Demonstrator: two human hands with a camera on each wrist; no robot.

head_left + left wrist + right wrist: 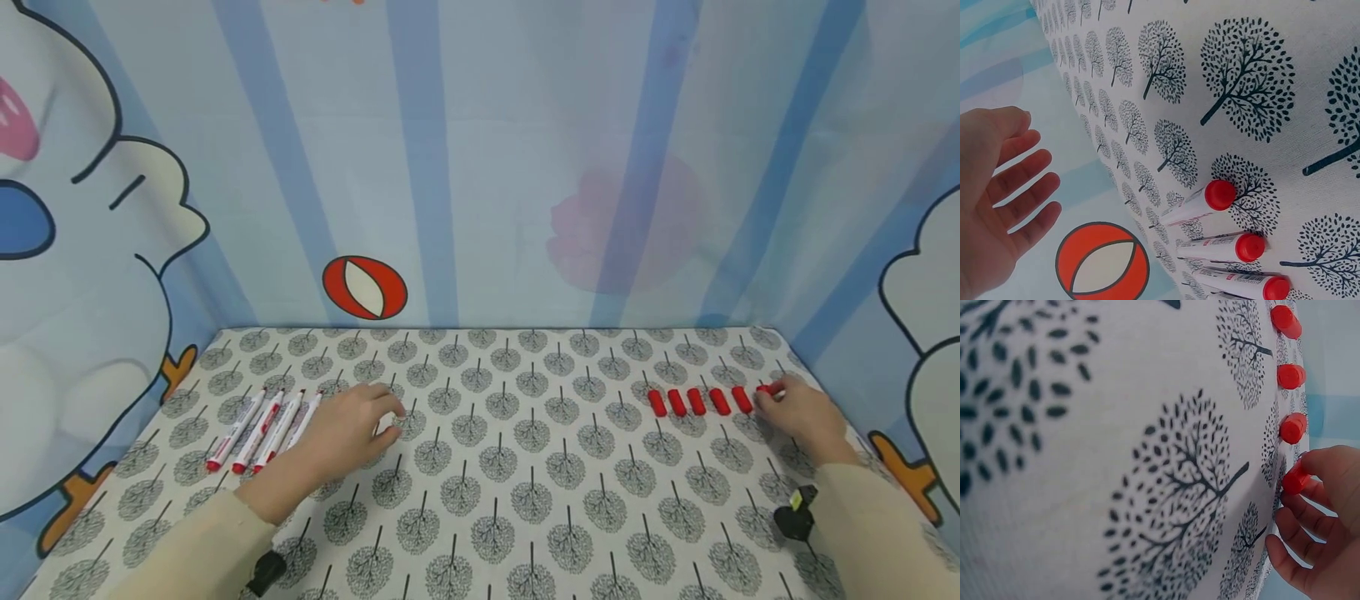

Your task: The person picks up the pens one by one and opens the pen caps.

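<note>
My left hand (pixel 348 427) hovers just right of several white markers (pixel 258 432), its fingers loosely bent with nothing between them. The markers lie side by side, slanted, with red ends toward me; the hand and forearm partly cover the rightmost one. In the left wrist view, the markers' round red ends (pixel 1220 195) face the camera, apart from the fingers (pixel 1025 209). Over at the right, my right hand (pixel 808 418) pinches a red marker cap (pixel 1296 480) between thumb and fingers, at the right end of a row of similar red caps (pixel 697 402).
A white cloth printed with dark trees (pixel 495 467) covers the table. Behind it and along both sides hang light blue cartoon-printed curtains (pixel 495 167). Each wrist wears a small dark device; one black piece (pixel 795 521) shows at the right sleeve.
</note>
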